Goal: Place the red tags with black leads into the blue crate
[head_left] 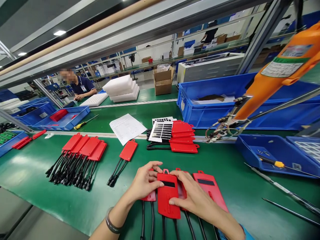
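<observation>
A flat red plastic case (168,196) with a black rectangular label near its top is tilted up toward me, two black cables trailing from its bottom edge. My left hand (145,182) grips its upper left side, thumb beside the label. Along the right side, my right hand (191,193) has its thumb on the front face and fingers at the top edge. Another red case with black label (210,186) lies to the right, partly under my right hand. More red cases show behind the held one, mostly hidden by my hands.
Corded red cases (86,146) lie at left, and one (128,150) lies alone mid-bench. Sheets of black labels (161,131) rest on stacked red cases (183,146). An orange powered tool (280,73) hangs at right above blue bins (260,160). A person (83,85) sits across the line.
</observation>
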### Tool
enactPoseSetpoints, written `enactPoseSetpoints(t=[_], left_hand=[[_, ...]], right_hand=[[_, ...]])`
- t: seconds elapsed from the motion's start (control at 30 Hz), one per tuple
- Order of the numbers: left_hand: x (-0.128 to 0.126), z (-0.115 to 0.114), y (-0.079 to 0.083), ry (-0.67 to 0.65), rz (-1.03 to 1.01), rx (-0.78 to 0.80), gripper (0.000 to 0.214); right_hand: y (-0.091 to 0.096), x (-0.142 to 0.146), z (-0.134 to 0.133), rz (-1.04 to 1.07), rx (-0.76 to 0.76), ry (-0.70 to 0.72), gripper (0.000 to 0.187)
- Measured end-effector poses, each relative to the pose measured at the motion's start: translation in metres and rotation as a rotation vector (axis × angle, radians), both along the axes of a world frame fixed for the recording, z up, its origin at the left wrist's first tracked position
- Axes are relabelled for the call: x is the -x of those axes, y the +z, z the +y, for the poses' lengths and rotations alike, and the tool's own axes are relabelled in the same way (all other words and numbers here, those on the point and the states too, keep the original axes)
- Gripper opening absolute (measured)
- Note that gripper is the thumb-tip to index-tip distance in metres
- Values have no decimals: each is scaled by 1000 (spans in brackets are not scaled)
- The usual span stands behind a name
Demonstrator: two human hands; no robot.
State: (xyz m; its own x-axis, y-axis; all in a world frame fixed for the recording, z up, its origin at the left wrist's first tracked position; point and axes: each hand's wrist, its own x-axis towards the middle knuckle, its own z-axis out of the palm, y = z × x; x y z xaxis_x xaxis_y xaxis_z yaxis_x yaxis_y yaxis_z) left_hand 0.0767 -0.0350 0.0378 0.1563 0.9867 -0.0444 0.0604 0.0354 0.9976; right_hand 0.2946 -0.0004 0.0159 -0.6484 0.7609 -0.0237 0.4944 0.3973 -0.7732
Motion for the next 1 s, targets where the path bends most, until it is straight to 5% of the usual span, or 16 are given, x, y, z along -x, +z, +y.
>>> enactPoseSetpoints(t=[0.17,0.4,0.5,0.7,0.83,1.0], left_hand=[[-4,-2,-10,-84,-168,94,54],[-7,-4,-11,-83,-204,172,75],[-9,-5,-15,-50,-224,165,73],[-11,-4,-24,-27,-190,121,71],[0,1,-18,7,120,-42,51],[13,7,-16,116,691,-328,46]], right_hand=[[3,-1,-4,252,271,-11,35],[10,1,-3,318,416,-78,51],[11,3,-6,281,357,-126,53],[5,10,-11,117,12,-206,43],[8,-3,3,15,-79,-134,46],[13,-29,14,-323,-112,49,120]])
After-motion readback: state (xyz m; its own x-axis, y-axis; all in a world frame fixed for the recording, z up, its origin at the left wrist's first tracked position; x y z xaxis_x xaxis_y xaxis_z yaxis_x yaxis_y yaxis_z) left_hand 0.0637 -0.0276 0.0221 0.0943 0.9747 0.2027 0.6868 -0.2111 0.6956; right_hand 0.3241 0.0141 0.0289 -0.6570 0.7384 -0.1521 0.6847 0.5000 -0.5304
